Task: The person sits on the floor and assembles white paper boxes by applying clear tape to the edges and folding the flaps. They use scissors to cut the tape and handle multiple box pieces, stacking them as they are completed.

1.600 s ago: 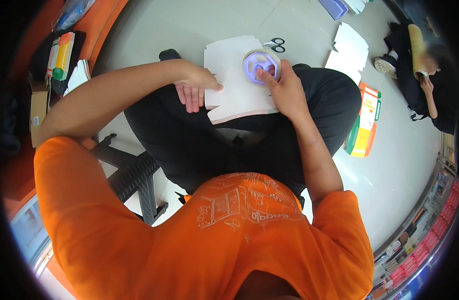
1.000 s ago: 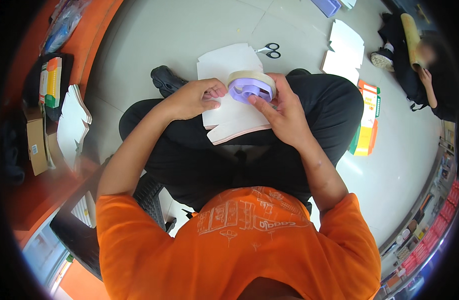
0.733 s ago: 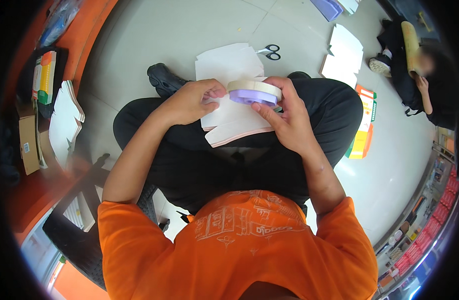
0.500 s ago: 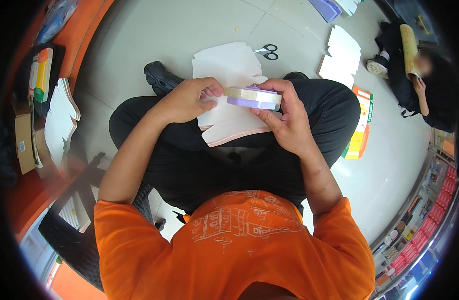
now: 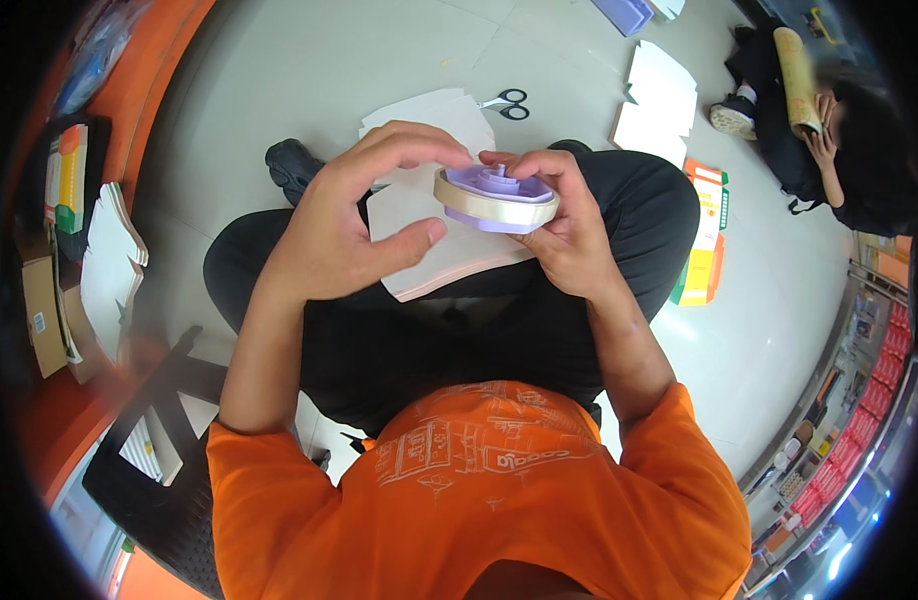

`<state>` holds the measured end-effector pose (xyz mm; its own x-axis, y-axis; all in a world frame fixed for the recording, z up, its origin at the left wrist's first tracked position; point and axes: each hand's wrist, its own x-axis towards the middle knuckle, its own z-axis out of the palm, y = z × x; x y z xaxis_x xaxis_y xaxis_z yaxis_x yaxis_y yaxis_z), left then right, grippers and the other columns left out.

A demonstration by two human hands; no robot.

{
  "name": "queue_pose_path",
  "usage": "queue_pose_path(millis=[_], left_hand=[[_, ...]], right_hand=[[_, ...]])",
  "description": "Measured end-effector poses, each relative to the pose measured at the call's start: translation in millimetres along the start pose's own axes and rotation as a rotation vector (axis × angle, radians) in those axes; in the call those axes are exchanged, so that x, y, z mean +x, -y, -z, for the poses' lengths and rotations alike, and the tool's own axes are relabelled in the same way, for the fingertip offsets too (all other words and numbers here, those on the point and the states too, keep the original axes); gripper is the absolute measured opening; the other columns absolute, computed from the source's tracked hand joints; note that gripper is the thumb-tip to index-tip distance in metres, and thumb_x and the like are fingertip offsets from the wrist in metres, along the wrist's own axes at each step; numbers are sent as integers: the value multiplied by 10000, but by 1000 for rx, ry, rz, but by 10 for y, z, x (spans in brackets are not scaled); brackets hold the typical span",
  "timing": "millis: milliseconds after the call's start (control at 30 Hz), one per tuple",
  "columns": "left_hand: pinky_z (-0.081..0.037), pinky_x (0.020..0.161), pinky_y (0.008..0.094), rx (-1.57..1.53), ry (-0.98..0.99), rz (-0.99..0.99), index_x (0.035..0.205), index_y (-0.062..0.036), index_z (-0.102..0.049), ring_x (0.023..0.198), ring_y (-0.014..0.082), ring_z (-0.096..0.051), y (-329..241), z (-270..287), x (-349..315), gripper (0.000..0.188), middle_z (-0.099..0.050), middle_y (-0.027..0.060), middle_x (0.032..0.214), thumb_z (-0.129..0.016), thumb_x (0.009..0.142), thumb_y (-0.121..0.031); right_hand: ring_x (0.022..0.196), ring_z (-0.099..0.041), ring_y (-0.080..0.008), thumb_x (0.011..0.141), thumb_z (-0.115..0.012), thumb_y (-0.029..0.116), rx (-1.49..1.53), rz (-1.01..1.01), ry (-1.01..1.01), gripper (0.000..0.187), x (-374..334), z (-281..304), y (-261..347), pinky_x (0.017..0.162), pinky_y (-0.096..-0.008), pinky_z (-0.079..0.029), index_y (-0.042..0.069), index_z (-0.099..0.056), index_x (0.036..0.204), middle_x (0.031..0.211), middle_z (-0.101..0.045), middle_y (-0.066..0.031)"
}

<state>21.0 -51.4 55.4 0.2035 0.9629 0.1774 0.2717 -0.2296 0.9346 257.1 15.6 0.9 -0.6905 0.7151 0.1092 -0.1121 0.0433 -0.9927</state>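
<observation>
My right hand (image 5: 571,225) holds a roll of clear tape (image 5: 494,210) on a purple many-sided plastic hub (image 5: 499,183) with a small peg on top. The thumb is below it and the fingers are along its far right side. On the roll's left, my left hand (image 5: 344,225) is open, thumb and fingers spread around a gap. Its fingertips come close to the hub's far left edge; whether they touch is unclear. Beneath both hands lies a stack of white die-cut card sheets (image 5: 444,268) between my crossed legs, partly hidden by the roll and hands.
Black-handled scissors (image 5: 513,105) lie beyond the stack. More white card sheets (image 5: 654,100) and a yellow-orange flat carton (image 5: 701,250) are on the floor at right. Another person (image 5: 829,150) sits far right with a yellowish roll. A black chair (image 5: 164,480) stands at left.
My left hand has opened wide, its fingers moving up and away from the tape's left edge. The roll has tilted, showing more of the hub's top.
</observation>
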Motion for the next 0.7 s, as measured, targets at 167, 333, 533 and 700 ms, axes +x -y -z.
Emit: queue_pose_path(millis=[167,333,533,700], left_hand=[[-438,974,369,-36,-14,-87,1169,14,-614,1066,232,-596,-128,-89,62,396,-647,131,1122,-707,784,13],[-455,969,353,-176,-150,-10,1151,21,-621,1078,202,-599,-186,-169,44,319,-646,114,1128,-688,840,34],[-469,965,339,-179,-229,103,1173,33,-629,1073,196,-613,-96,-184,35,270,-649,115,1157,-646,907,-5],[-494,957,322,-441,-281,353,1226,51,-634,1069,194,-630,-96,-272,22,316,-661,126,1168,-620,966,-128]], right_hand=[[1285,-520,-233,852,-621,-127,141,-54,7,468,4,31,52,1052,-364,-436,72,-443,1237,1361,-526,-179],[1224,-563,-224,859,-651,-93,162,-53,-22,463,3,26,122,1024,-359,-459,69,-443,1239,1313,-566,-163],[1008,-615,-205,783,-807,76,-265,112,-220,389,8,48,281,868,-331,-491,55,-617,1122,1124,-677,-91],[894,-582,-233,709,-804,35,-596,313,-199,385,109,90,454,825,-340,-484,67,-667,1067,1011,-701,-48]])
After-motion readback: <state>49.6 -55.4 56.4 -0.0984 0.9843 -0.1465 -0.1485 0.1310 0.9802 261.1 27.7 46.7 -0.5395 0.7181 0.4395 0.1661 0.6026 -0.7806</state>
